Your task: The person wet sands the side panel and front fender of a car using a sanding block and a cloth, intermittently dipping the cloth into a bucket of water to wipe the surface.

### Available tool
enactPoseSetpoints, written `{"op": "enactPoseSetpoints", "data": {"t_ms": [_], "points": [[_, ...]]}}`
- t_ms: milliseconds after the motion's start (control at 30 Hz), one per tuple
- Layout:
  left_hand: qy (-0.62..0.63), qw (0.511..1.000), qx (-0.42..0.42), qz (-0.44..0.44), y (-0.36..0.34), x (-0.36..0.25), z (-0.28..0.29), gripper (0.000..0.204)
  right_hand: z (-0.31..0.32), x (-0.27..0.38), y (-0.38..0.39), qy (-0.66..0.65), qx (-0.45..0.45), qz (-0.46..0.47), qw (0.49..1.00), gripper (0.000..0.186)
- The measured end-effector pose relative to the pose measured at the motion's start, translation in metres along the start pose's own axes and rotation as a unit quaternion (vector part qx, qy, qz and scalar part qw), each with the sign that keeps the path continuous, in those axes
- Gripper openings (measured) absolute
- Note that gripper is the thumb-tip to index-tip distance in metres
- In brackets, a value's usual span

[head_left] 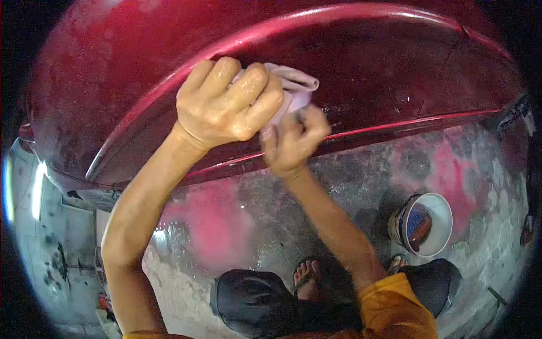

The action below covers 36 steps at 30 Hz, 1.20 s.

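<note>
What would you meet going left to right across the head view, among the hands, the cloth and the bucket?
Left hand → right hand → bucket. The cloth overlaps the hands, so it is left out.

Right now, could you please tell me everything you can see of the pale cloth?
The cloth is pale pinkish-lilac, looks like soft fabric and is bunched, with a rolled fold sticking out to the right. The left hand grips its left part, hiding some of it; the blurred right hand overlaps its lower edge, its grip unclear. Behind is the red panel; contact is unclear.
</note>
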State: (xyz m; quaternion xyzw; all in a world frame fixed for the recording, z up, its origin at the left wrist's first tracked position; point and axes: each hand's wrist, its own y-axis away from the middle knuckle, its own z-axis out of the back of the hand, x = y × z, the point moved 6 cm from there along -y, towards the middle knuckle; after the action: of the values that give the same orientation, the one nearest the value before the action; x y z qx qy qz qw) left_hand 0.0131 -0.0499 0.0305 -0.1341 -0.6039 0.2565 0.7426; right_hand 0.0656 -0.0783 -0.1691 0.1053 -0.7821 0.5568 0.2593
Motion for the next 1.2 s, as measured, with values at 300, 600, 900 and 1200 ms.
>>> {"op": "enactPoseSetpoints", "data": {"t_ms": [300,600,900,1200], "points": [[-0.028,0.999,-0.03,0.01,0.078,0.03,0.042,0.022,0.048,-0.016,-0.033,0.123,0.035,0.121,0.984,0.039],[-0.092,0.977,-0.006,0.191,0.167,0.037,0.071,0.019,-0.011,0.016,0.01,0.036,0.434,0.433,0.789,0.043],[-0.103,0.84,-0.121,0.52,0.241,0.023,0.075,0.023,-0.085,0.083,0.071,0.044,0.418,0.496,0.759,0.043],[-0.192,0.574,-0.311,0.733,0.318,0.052,0.116,0.019,-0.035,0.07,-0.035,0.049,0.294,0.569,0.767,0.038]]}}
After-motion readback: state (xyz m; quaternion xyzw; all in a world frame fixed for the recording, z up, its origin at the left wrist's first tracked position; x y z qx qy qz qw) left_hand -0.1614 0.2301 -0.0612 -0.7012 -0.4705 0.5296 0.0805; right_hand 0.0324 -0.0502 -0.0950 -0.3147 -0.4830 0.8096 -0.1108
